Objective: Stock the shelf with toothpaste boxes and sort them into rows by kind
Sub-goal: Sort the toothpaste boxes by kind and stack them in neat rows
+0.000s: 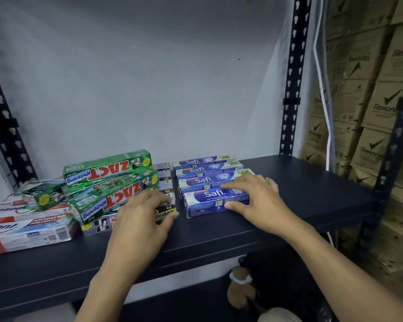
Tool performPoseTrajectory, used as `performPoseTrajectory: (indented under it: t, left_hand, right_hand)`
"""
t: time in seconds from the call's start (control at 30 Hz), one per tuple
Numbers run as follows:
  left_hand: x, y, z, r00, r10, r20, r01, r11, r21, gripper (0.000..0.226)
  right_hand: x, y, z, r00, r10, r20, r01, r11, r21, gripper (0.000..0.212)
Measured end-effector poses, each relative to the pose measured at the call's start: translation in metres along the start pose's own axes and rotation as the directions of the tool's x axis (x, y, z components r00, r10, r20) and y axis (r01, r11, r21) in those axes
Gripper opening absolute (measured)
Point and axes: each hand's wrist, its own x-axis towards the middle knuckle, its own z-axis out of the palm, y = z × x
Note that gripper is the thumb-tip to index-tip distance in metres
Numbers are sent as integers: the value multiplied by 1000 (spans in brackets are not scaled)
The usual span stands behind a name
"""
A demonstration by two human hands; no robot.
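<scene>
Dark blue-black metal makes up the shelf (289, 205) that fills the head view, and the toothpaste boxes lie on its left and middle. The right hand (254, 201) grips the front Safi box (209, 204), a blue carton lying lengthwise at the near end of its row: the thumb presses its front face and the fingers curl over its top. Three more Safi boxes (200, 169) lie just behind it, side by side towards the wall. The left hand (140, 219) holds the Smokers box (165, 213), black and silver, just left of the Safi row, with fingers bent over its top and the thumb by its label. Further silver boxes (164, 175) line up behind that one. Green Zact Whitening boxes (107, 167) are stacked crookedly to the left, one smaller green box lying across the white and red Pepsodent boxes (26, 231). Brown Rexona cartons (379, 108) are piled beyond the black slotted upright (291, 89) on the right.
</scene>
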Motion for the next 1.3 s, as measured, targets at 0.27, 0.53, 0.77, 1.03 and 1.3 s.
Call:
performPoseTrajectory:
  t: [0.27, 0.53, 0.77, 1.03, 1.3]
  left_hand:
    - [20, 21, 11, 998, 44, 39, -43, 999, -27, 34]
    - [21, 20, 21, 998, 22, 53, -23, 1000, 21, 23]
    - [20, 24, 19, 998, -15, 56, 13, 999, 53, 41]
    - [16, 24, 19, 997, -62, 39, 62, 998, 17, 44]
    - [18, 22, 22, 998, -59, 30, 58, 997, 44, 33]
  right_hand:
    - [-14, 20, -15, 943, 220, -249, -123, 927, 353, 52]
    - [-13, 35, -8, 926, 304, -223, -218, 914, 341, 37]
    - [-15, 31, -7, 920, 297, -255, -216, 928, 304, 34]
    - [-16, 30, -6, 923, 286, -258, -202, 930, 308, 33]
    - [-16, 29, -6, 916, 296, -270, -208, 928, 309, 32]
